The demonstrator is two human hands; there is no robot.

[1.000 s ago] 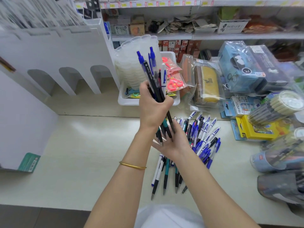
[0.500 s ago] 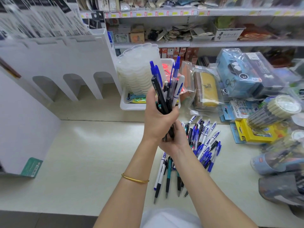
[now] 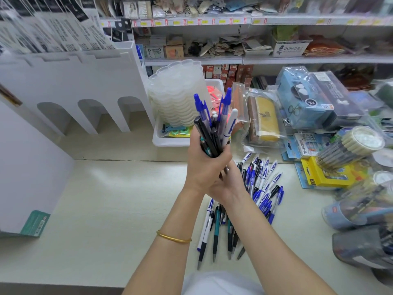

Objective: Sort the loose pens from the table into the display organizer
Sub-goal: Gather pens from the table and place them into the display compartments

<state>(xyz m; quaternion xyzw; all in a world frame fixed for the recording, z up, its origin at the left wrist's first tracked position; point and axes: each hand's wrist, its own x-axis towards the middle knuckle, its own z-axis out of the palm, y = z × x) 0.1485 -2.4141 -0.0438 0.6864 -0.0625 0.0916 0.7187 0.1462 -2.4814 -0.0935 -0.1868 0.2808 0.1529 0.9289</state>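
Gathering step: left hand (image 3: 204, 167) fingers curled tight round bunch of pens (image 3: 212, 128), caps rising above the knuckles. Right hand (image 3: 228, 186) just beneath, at the tips; its finger state hidden. Loose pens (image 3: 263, 188) lie below the fingers, display organizer (image 3: 70, 81) well left. Next, likely: carry across, slot by type.

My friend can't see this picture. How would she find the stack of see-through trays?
Start at the white display organizer on the left. Just beside its right end sits a white bin, and the stack of trays stands in it. Unlike the colourful packets nearby, it is cloudy white with wavy edges.
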